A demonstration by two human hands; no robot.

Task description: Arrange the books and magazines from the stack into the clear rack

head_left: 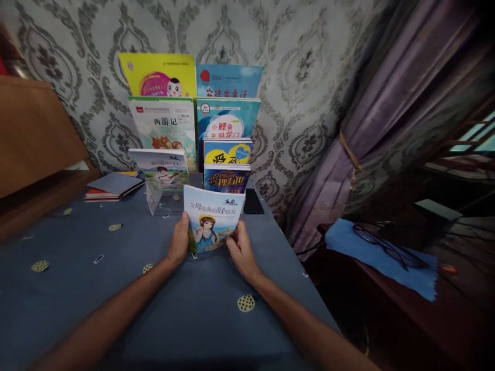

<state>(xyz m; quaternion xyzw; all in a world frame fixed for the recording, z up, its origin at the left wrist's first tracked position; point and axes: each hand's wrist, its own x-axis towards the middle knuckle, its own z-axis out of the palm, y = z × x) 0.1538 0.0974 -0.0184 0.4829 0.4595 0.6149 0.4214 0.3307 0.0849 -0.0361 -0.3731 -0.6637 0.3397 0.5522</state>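
Pinching the pale-blue book (214, 219) at its sides, left hand (180, 238) and right hand (241, 248) hold it near the far-right corner of the table (127, 288)!

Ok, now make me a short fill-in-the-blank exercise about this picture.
1. The book between the left hand and right hand shows a figure in a ____ hat.
2. The glasses rest on a cloth coloured ____.
3. The curtain hangs toward the ____ side of the picture.

Missing words: yellow; blue; right.
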